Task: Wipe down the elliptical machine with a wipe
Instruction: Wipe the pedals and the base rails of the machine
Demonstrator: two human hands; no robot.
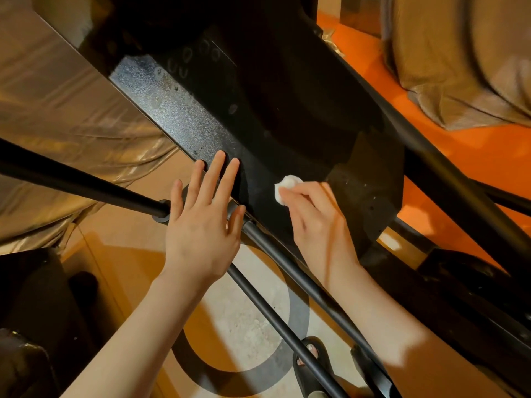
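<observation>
Wiping in progress on elliptical (258, 116) housing
Right hand (319, 222) pinching balled wipe (287, 186) against black panel; left hand (201, 222) flat, fingers straight, resting on panel edge, likely for bracing

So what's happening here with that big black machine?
A person is cleaning an elliptical machine. The right hand pinches a small bunched white wipe against the machine's black body, while the left hand rests flat, fingers spread, on the edge beside it. A sandalled foot shows on the floor below.
</observation>
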